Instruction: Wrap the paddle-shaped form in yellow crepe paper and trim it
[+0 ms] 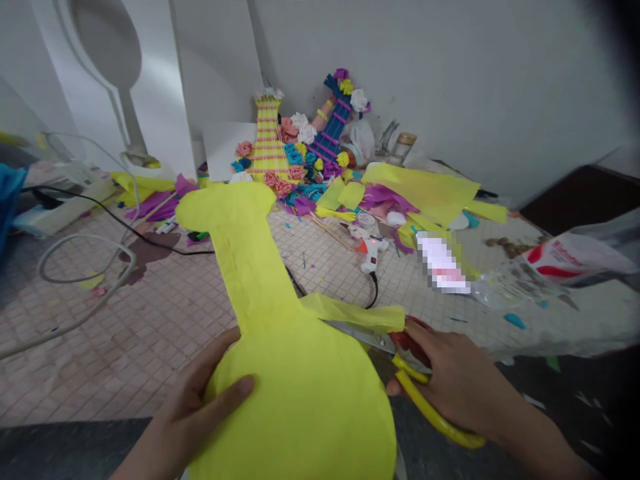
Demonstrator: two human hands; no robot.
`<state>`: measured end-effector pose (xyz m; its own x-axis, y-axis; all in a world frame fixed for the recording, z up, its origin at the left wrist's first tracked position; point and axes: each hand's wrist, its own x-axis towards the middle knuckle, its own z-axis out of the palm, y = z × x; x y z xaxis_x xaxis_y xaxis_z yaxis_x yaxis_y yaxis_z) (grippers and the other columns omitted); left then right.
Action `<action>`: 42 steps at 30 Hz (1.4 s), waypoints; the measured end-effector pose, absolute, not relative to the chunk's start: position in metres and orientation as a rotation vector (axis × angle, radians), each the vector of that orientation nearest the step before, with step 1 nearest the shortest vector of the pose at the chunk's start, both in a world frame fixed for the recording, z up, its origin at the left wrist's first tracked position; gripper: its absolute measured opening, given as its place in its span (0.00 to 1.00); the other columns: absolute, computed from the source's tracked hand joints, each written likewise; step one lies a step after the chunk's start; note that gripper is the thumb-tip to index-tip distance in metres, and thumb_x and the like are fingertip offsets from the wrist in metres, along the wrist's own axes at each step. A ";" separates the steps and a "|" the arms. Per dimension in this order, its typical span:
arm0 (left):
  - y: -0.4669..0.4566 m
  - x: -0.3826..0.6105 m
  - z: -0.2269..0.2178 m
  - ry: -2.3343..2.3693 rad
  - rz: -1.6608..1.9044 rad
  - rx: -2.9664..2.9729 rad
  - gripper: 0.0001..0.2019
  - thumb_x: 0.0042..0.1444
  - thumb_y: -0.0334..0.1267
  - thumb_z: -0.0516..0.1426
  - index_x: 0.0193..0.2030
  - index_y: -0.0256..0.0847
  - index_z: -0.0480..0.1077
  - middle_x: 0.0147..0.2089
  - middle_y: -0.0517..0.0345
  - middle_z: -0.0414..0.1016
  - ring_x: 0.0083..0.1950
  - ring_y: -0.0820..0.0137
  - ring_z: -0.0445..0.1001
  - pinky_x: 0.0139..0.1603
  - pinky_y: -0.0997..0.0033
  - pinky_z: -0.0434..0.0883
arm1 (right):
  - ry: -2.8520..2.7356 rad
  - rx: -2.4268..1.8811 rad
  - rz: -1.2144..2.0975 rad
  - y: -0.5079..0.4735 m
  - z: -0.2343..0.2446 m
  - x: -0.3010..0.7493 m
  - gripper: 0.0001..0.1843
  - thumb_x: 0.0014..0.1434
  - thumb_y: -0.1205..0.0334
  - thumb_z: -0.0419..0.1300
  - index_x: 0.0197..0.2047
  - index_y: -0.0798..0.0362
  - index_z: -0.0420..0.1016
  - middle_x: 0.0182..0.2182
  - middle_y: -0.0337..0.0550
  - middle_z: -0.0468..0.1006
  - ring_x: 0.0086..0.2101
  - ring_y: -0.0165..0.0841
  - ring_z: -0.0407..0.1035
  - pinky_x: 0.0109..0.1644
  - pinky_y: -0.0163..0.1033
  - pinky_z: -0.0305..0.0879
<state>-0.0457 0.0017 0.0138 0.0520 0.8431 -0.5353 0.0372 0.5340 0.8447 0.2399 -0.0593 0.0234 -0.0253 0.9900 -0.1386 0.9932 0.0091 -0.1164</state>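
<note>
A large yellow guitar-shaped cutout [300, 400] tilts up in front of me, its long neck pointing away. My left hand [210, 387] grips its left edge, with the thumb on the front face and the fingers behind. In my right hand [450, 373] is a pair of scissors [383, 341] with red and yellow handles. The blades lie along the upper right curve of the body, where the neck meets it. A strip of yellow paper [355, 313] stands away from that edge above the blades and covers part of them.
Behind the cutout, a white glue gun [371, 253] lies on the tiled table [165, 320]. Farther back are crumpled yellow paper [425, 190], a yellow decorated piece [269, 143] and a blue one [333, 133]. White boards [160, 80] lean at left; a cable [85, 327] loops there.
</note>
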 end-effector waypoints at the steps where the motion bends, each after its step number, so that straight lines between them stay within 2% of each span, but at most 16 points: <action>1: 0.001 -0.044 0.015 1.398 0.744 0.812 0.25 0.34 0.46 0.66 0.44 0.51 0.68 0.50 0.64 0.73 0.45 0.61 0.74 0.31 0.78 0.76 | 2.223 2.170 -0.264 -0.059 0.023 0.240 0.21 0.48 0.49 0.55 0.42 0.53 0.61 0.32 0.45 0.77 0.31 0.44 0.72 0.30 0.42 0.61; 6: 0.000 -0.043 0.015 1.370 0.759 0.812 0.24 0.34 0.45 0.65 0.43 0.52 0.69 0.51 0.64 0.72 0.47 0.60 0.73 0.34 0.77 0.76 | 2.237 2.142 -0.169 -0.061 0.018 0.242 0.18 0.50 0.52 0.53 0.42 0.54 0.60 0.31 0.45 0.77 0.30 0.44 0.72 0.29 0.43 0.62; 12: 0.002 -0.045 0.015 1.351 0.736 0.839 0.24 0.35 0.45 0.65 0.44 0.51 0.69 0.49 0.63 0.74 0.43 0.61 0.75 0.32 0.77 0.76 | 2.300 2.109 -0.098 -0.062 0.012 0.245 0.19 0.51 0.50 0.53 0.41 0.54 0.61 0.27 0.44 0.77 0.27 0.44 0.72 0.26 0.43 0.61; 16: 0.000 -0.042 0.020 1.348 0.711 0.800 0.25 0.36 0.46 0.65 0.45 0.52 0.67 0.46 0.65 0.75 0.41 0.64 0.76 0.31 0.78 0.75 | 2.259 2.136 -0.160 -0.060 0.014 0.245 0.19 0.51 0.46 0.53 0.40 0.52 0.63 0.28 0.43 0.77 0.28 0.44 0.72 0.28 0.43 0.61; 23: -0.001 -0.043 0.017 1.281 0.704 0.808 0.23 0.37 0.45 0.65 0.43 0.50 0.68 0.50 0.65 0.73 0.45 0.63 0.74 0.34 0.78 0.75 | 2.230 2.155 -0.277 -0.059 0.021 0.242 0.25 0.46 0.43 0.57 0.42 0.52 0.64 0.34 0.44 0.77 0.33 0.45 0.72 0.32 0.45 0.63; 27: -0.001 -0.043 0.016 1.256 0.708 0.837 0.23 0.37 0.45 0.65 0.44 0.50 0.68 0.52 0.64 0.71 0.49 0.60 0.71 0.38 0.74 0.75 | 2.282 2.133 -0.229 -0.060 0.020 0.242 0.18 0.50 0.48 0.54 0.39 0.53 0.64 0.30 0.44 0.77 0.30 0.43 0.72 0.29 0.44 0.63; 31: -0.001 -0.044 0.015 1.260 0.673 0.832 0.25 0.38 0.46 0.64 0.46 0.51 0.67 0.51 0.62 0.72 0.47 0.60 0.73 0.37 0.73 0.75 | 2.371 2.107 -0.159 -0.059 0.018 0.243 0.14 0.51 0.51 0.55 0.36 0.52 0.64 0.27 0.42 0.76 0.27 0.40 0.72 0.26 0.40 0.61; 36: 0.000 -0.047 0.012 1.263 0.649 0.833 0.25 0.39 0.46 0.64 0.47 0.52 0.66 0.53 0.63 0.70 0.47 0.61 0.73 0.35 0.74 0.75 | 2.366 2.120 -0.213 -0.059 0.019 0.243 0.18 0.49 0.49 0.57 0.40 0.52 0.65 0.29 0.41 0.77 0.28 0.40 0.72 0.28 0.39 0.61; 42: 0.002 -0.053 0.001 1.125 0.608 0.950 0.21 0.41 0.44 0.63 0.45 0.53 0.68 0.50 0.64 0.73 0.44 0.63 0.74 0.37 0.74 0.75 | 2.276 2.145 -0.319 -0.057 0.025 0.241 0.21 0.46 0.48 0.59 0.39 0.52 0.68 0.31 0.42 0.77 0.31 0.40 0.71 0.30 0.40 0.62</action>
<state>-0.0533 0.0024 0.0014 0.3408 0.8122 -0.4735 0.0489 0.4877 0.8716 0.2411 -0.0573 0.0246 -0.0688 0.9881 -0.1373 0.9878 0.0483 -0.1479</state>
